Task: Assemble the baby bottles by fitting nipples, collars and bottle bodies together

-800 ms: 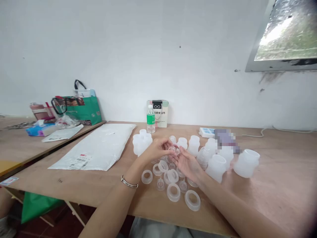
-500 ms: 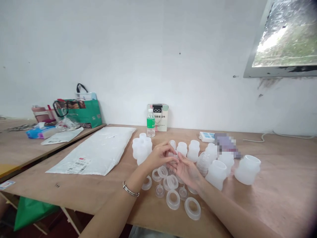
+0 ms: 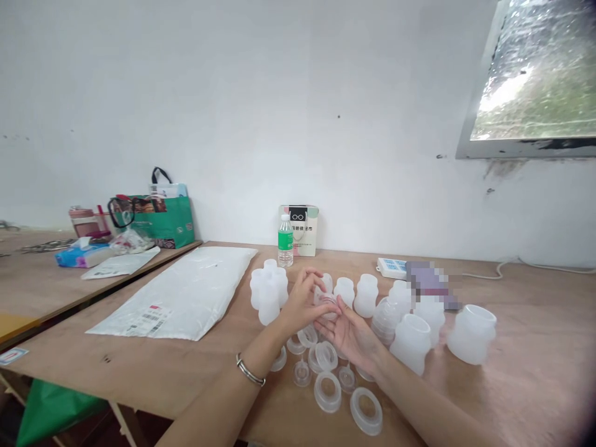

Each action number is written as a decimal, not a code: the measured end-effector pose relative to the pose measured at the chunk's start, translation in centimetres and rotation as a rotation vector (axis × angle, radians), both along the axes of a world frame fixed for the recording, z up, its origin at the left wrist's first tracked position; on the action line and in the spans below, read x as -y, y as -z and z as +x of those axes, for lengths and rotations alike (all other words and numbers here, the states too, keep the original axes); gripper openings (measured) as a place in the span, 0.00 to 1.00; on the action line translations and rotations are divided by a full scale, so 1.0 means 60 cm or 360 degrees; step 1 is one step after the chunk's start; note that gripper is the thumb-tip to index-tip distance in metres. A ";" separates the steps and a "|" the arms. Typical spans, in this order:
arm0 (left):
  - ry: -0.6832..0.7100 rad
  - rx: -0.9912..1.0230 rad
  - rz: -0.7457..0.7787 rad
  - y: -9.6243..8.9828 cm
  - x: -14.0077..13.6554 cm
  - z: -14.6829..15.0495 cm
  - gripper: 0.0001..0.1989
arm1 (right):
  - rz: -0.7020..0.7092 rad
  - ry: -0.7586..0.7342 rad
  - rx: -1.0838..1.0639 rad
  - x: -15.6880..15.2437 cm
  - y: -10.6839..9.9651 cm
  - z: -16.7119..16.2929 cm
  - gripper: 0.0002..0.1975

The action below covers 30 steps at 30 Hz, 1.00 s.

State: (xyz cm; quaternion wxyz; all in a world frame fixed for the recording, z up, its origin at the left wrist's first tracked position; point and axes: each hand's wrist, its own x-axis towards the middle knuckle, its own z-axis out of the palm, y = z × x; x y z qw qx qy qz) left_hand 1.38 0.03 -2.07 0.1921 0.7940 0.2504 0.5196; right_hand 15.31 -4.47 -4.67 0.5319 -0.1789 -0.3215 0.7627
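Left hand (image 3: 305,301) and right hand (image 3: 351,332) both have fingers clamped on a clear part (image 3: 328,299), held between them. Risk: it looks slick and the grip narrow, so uneven squeeze could pop it out, likely into loose rings (image 3: 328,408) below the fingers.

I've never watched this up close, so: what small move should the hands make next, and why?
Perhaps turn the small clear piece slightly: the left hand and right hand both hold it, so one could steady while the other turns.
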 end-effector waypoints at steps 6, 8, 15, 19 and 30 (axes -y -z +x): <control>0.0024 -0.0138 -0.0208 -0.011 0.003 0.002 0.13 | -0.0115 -0.0025 -0.0028 -0.005 0.004 0.006 0.08; 0.0011 -0.0152 -0.0228 -0.012 0.004 0.003 0.11 | -0.0118 -0.0026 -0.0043 -0.009 0.008 0.009 0.06; 0.0001 -0.0093 -0.0239 -0.017 0.005 0.003 0.09 | -0.0036 0.0016 -0.0014 -0.008 0.013 0.006 0.08; 0.0015 -0.0205 -0.0123 -0.019 0.009 0.000 0.09 | -0.0041 0.0092 0.0011 -0.008 0.015 0.003 0.10; -0.0014 -0.0766 0.0383 -0.029 0.018 -0.017 0.21 | 0.0120 0.0234 0.0163 -0.019 0.022 0.005 0.10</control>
